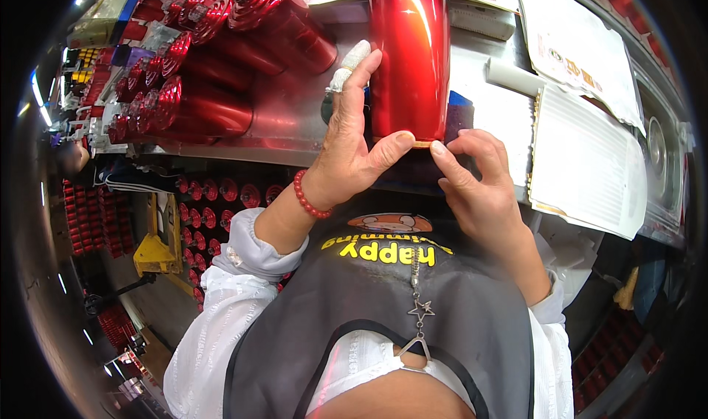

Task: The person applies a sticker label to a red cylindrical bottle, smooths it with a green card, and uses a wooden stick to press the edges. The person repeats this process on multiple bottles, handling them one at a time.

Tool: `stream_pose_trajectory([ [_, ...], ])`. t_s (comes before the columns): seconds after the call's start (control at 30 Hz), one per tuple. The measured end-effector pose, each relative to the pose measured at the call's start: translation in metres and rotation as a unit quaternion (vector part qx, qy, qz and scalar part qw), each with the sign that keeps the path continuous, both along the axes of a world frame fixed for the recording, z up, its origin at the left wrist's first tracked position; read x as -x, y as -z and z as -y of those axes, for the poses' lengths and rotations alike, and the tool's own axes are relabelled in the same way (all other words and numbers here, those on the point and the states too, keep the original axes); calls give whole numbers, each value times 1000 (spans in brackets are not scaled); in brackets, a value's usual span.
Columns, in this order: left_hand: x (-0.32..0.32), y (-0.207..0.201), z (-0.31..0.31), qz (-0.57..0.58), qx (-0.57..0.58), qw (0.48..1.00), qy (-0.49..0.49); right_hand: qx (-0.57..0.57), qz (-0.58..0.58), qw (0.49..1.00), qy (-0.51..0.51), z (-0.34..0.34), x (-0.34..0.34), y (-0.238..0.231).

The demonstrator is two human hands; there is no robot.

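A glossy red metal cylinder [408, 61] lies in front of me with its near end toward me. My left hand [350, 135] holds its left side, thumb pressed at the near rim; one finger has a white wrapping [348, 67]. Along that rim runs a thin golden-orange strip [422, 144], between my two thumbs. My right hand [479, 176] has its thumb tip at the right end of the strip, with the fingers curled beside the cylinder. Whether the strip is part of the cylinder or a separate piece is too small to tell.
Several similar red cylinders with ridged ends [203, 106] lie on the metal bench at the left. White sheets [586, 154] and a printed paper [575, 47] cover the right side. More red pieces hang in rows below, near a yellow pallet jack [156, 253].
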State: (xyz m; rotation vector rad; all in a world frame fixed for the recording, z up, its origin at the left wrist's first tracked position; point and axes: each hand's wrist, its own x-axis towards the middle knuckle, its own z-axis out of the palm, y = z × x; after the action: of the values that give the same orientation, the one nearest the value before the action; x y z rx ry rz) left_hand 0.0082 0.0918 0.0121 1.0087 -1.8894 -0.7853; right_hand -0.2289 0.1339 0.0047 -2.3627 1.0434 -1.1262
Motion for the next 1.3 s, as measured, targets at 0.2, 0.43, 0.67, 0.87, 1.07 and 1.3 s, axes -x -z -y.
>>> stream_pose_trajectory([
  [0.2,-1,0,0,16,7,1000,-2,4,-2,1000,1,1,-3,-1],
  [0.43,1,0,-1,14,5,1000,-5,4,-2,1000,-3,2,-3,-2],
  [0.67,2,0,-2,17,12,1000,-11,7,-3,1000,0,2,-3,-3],
  [0.87,3,1,-2,18,12,1000,-13,6,4,1000,-6,3,-2,-2],
  [1.07,2,1,-2,15,8,1000,-14,11,7,1000,-7,4,-3,-1],
  [1.3,3,0,-2,13,9,1000,-12,5,14,1000,-8,4,-2,-2],
])
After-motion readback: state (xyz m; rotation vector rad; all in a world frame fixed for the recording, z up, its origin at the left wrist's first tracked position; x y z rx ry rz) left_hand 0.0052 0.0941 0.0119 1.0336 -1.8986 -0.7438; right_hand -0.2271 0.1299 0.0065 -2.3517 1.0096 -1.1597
